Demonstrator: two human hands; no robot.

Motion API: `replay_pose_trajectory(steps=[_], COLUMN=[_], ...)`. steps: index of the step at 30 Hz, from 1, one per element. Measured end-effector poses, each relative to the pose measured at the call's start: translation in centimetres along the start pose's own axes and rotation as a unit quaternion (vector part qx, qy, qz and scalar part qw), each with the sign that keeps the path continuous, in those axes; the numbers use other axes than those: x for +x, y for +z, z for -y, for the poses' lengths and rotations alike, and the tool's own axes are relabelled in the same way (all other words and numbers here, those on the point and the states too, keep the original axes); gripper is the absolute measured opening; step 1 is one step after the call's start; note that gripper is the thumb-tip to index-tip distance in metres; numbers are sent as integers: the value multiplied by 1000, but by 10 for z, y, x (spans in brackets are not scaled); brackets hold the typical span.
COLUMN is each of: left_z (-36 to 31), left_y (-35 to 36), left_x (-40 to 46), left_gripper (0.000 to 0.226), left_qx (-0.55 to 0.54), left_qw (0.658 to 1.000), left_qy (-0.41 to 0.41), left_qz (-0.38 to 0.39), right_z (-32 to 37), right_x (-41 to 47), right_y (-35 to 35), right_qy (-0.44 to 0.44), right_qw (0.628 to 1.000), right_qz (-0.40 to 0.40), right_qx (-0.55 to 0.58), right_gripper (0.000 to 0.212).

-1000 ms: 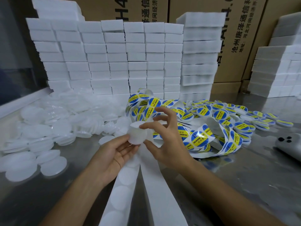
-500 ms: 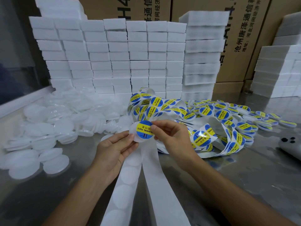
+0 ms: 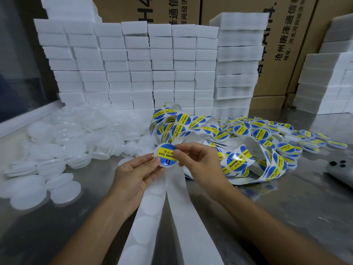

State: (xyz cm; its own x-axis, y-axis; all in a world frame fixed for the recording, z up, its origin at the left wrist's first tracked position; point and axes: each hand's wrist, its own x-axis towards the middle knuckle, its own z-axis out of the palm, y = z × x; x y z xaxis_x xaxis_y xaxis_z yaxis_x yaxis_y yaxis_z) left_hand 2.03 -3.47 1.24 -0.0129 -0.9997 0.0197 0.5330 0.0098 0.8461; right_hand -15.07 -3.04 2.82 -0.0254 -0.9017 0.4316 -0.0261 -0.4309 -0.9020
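Head view, the only one: left hand [image 3: 133, 173] holds the round white plastic lid [image 3: 162, 163] from below-left, fingers curled under it and thumb on its near-left rim. The lid is up off the table, face tilted toward the camera. The blue-and-yellow round sticker [image 3: 168, 153] sits on the lid face, with its yellow band running roughly crosswise, dipping slightly to the right. Right hand [image 3: 198, 161] comes in from the lid's right; its thumb and forefinger pinch the sticker's right edge against the rim, other fingers loosely curled behind. The sticker lies left of the right fingertips, so my read is the next move is a leftward smoothing stroke across the face, and the right hand is the nearer one for it. The white backing strip with empty round cut-outs [image 3: 150, 217] runs from under the lid toward the camera. The tangled strip of unused stickers [image 3: 191, 127] is just behind and right of the lid. Labelled lids [image 3: 277, 134] are further right of the lid, and a heap of bare white lids [image 3: 66, 142] is well to its left. All of it sits on a dull steel table [image 3: 57, 236]. A grey phone [image 3: 340, 169] lies far right of the lid. Behind the lid are stacked white foam blocks [image 3: 133, 64], then brown cardboard cartons [image 3: 286, 35].
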Motion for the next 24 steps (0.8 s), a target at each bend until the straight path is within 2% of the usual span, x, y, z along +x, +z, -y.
replay_pose_trajectory(steps=[10,14,19,22,24], left_z=[-3,-2,0,-1,-2], left_y=[5,11,17,19,18], left_x=[-6,-11,-15,-15,-15], left_gripper=[32,12,28,33,33], left_qx=[21,75,147,148,145], left_qw=[1000,994,979,977,978], left_qy=[16,77,135,146,146], left_qz=[-12,-37,-48,-44,-42], right_z=[-1,-5,-8,-8,-8], right_x=[0,1,1,0,-1], right_y=[1,2,-1,-2,0], right_qy=[-4,-32,-115,-155,-160], right_qw=[1000,997,977,961,956], right_qz=[-3,-24,-49,-62,-71], right_qx=[-16,-72,-176,-219,-234], right_gripper=[17,19,9,13,25])
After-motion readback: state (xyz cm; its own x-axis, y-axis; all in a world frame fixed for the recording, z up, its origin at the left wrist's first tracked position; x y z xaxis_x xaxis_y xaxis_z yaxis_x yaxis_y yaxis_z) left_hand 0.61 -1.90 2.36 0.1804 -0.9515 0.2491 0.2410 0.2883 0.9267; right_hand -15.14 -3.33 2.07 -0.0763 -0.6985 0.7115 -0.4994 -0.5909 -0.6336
